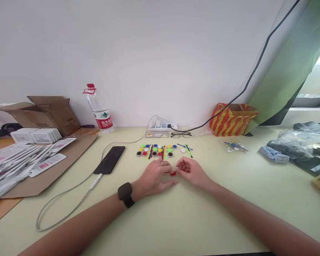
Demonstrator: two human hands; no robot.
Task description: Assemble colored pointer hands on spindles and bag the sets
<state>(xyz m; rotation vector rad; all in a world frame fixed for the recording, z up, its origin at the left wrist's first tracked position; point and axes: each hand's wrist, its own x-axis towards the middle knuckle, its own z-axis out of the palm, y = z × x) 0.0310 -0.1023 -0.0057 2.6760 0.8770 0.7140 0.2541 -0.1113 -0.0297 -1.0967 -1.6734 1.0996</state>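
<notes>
A small red round disc (pixel 173 173) lies on the table between my hands. The fingers of my left hand (pixel 156 176) curl over and press on it, with the thumb stretched out beside it; a ring and a black watch are on this side. Close by on the right, my right hand (pixel 192 172) has thumb and forefinger pinched at the disc's edge; whatever they hold is too small to make out. Beyond the hands lie rows of small coloured discs (pixel 154 154) and several thin coloured strips (pixel 163 152). A white disc (pixel 183 150) and more strips (pixel 187 147) lie to their right.
A charging phone (pixel 110 160) and its cable (pixel 65 192) lie left. Behind are a water bottle (pixel 102 113), power strip (pixel 161 125), glasses (pixel 181 135) and striped bag (pixel 230 119). A cardboard box (pixel 50 115) stands far left; a small bag of parts (pixel 234 145) lies right.
</notes>
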